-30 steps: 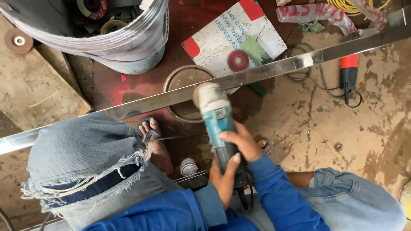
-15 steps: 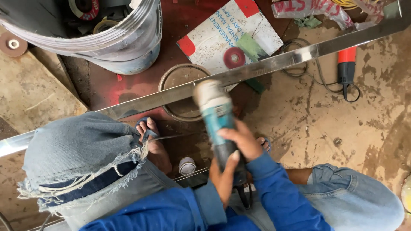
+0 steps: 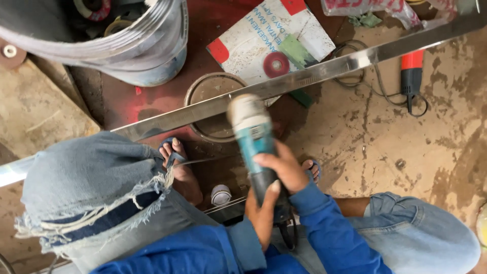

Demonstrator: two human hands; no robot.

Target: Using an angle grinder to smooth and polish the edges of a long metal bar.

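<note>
both my hands (image 3: 276, 187) clamp the teal angle grinder (image 3: 253, 139), its head on the long shiny steel bar (image 3: 304, 78); mid-grind, it seems, and next calls for steady pressure.

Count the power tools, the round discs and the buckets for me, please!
Power tools: 2, teal grinder, red-handled tool.
Round discs: 2, red, brown.
Buckets: 1, grey bucket.
Total: 5.

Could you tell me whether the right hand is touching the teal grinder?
Touching. The head view shows the right hand wrapped over the body of the teal grinder, fingers curled across it with no gap, while the left hand grips it lower down.
</note>
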